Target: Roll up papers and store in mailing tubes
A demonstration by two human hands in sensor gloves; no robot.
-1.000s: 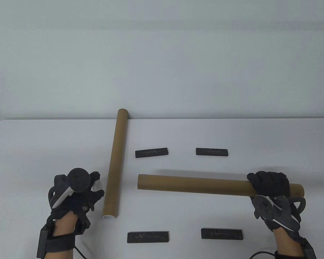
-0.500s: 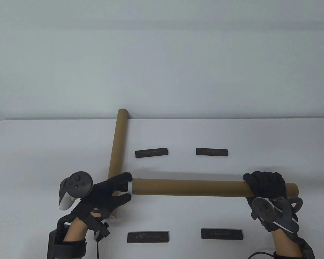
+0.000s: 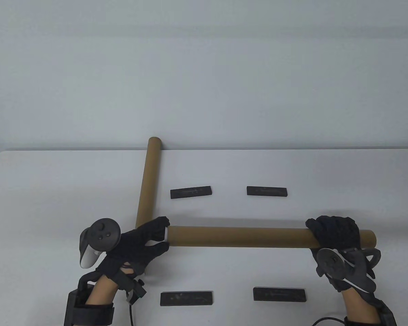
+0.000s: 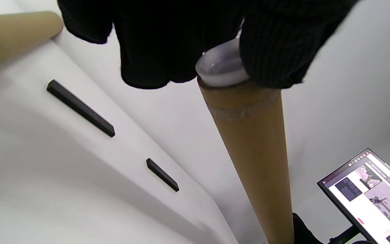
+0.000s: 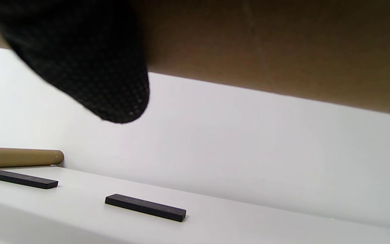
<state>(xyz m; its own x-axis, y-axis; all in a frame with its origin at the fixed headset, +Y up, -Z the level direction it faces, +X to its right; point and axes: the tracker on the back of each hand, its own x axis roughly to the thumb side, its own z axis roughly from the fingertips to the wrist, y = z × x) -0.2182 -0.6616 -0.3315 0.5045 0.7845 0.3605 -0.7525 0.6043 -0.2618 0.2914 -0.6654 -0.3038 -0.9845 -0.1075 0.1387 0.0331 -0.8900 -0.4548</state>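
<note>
A brown mailing tube (image 3: pixel 238 236) is held level above the table. My right hand (image 3: pixel 336 234) grips it near its right end; the tube fills the top of the right wrist view (image 5: pixel 283 51). My left hand (image 3: pixel 156 234) holds a white plastic end cap (image 4: pixel 220 66) against the tube's left end (image 4: pixel 249 135), fingers pinched around the cap. A second brown tube (image 3: pixel 148 183) lies on the table, running from the far edge toward my left hand; its near end is hidden behind that hand. No paper is visible.
Four flat black bars lie on the white table (image 3: pixel 37 190): two at mid-table (image 3: pixel 191 192) (image 3: pixel 267 191) and two near the front edge (image 3: pixel 186 299) (image 3: pixel 279 294). A laptop screen (image 4: pixel 367 189) shows low in the left wrist view.
My left hand moved right from beside the lying tube, carrying the white cap to the held tube's left end. The held tube shifted slightly left and levelled.
</note>
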